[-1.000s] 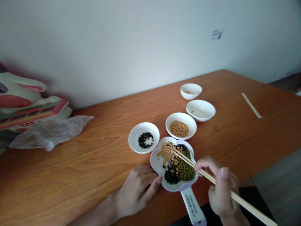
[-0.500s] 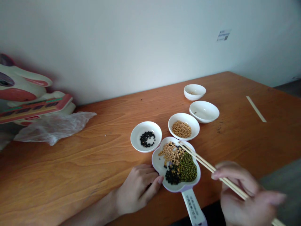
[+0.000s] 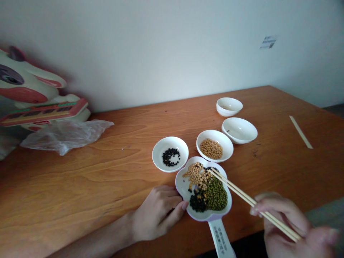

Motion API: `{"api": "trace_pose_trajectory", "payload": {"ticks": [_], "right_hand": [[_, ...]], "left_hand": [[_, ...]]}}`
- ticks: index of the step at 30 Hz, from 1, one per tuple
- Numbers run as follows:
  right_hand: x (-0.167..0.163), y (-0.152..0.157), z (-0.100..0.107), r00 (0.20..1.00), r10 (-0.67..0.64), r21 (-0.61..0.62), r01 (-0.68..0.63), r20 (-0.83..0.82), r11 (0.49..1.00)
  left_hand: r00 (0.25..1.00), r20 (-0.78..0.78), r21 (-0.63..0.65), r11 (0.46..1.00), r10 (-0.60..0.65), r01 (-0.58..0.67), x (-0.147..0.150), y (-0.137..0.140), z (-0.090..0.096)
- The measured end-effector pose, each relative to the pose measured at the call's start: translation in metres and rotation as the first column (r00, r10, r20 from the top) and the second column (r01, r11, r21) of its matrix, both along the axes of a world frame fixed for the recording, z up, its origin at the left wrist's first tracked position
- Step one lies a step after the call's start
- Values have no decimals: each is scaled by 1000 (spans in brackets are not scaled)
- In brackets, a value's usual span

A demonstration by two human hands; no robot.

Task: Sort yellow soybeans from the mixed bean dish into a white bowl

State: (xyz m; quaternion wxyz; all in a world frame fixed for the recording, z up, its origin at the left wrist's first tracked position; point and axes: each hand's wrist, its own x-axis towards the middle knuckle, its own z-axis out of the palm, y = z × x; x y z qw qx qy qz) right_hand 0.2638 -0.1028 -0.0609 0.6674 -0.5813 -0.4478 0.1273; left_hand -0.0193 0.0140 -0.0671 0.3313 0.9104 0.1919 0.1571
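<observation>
Pale wooden chopsticks (image 3: pixel 242 194) slant through the right hand (image 3: pixel 288 215), whose grip is closed around them, thumb raised above the shafts. Their tips meet over the upper right part of a white, lilac-edged, clover-shaped dish (image 3: pixel 184 186), where yellow and black beans adjoin; whether a bean is caught between them is too small to tell. The left hand (image 3: pixel 158 215) rests on the wooden worktop (image 3: pixel 129 179), fingers loosely curled and thumb touching the dish's left rim; whether its grip has closed on the dish cannot be told.

In the dish, soybeans (image 3: pixel 197 173) lie toward the top, green mung beans (image 3: pixel 217 195) fill the right side, and black beans (image 3: pixel 197 201) gather at the lower left, mixed with a few yellow ones. A printed handle (image 3: pixel 221 240) points toward the person.

Just beyond stand a white bowl of black beans (image 3: pixel 172 142) and, to its right, a white bowl of soybeans (image 3: pixel 215 134). Farther back are a third bowl (image 3: pixel 243 132) with a couple of dark specks and a fourth bowl (image 3: pixel 229 112) with small, indistinct contents. A flat stick (image 3: pixel 301 132) lies at far right; at left, a crumpled plastic bag (image 3: pixel 70 134) lies before a cow-shaped toy keyboard (image 3: pixel 29 91).
</observation>
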Motion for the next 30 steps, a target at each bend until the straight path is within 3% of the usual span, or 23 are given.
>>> {"api": "trace_pose_trajectory", "payload": {"ticks": [3, 6, 8, 17, 25, 30], "right_hand": [[-12, 0, 4, 988, 127, -56, -123, 84, 991], [-21, 8, 3, 932, 316, -118, -299, 177, 947], [-26, 12, 0, 912, 366, -145, -344, 185, 928], [-40, 11, -3, 905, 393, -208, -358, 163, 910], [-40, 13, -8, 916, 351, -163, -323, 194, 932], [-35, 13, -7, 885, 394, -130, -372, 247, 919]], "left_hand": [[1000, -6, -3, 1000, 7, -7, 1, 1, 2], [1000, -17, -12, 1000, 5, -5, 1, 2, 1], [1000, -30, -17, 1000, -1, 0, 0, 2, 0], [1000, -22, 1, 1000, -8, 8, 1, 2, 0], [1000, -26, -6, 1000, -1, 1, 0, 1, 1], [1000, -31, -2, 1000, -3, 3, 1, 1, 0]]}}
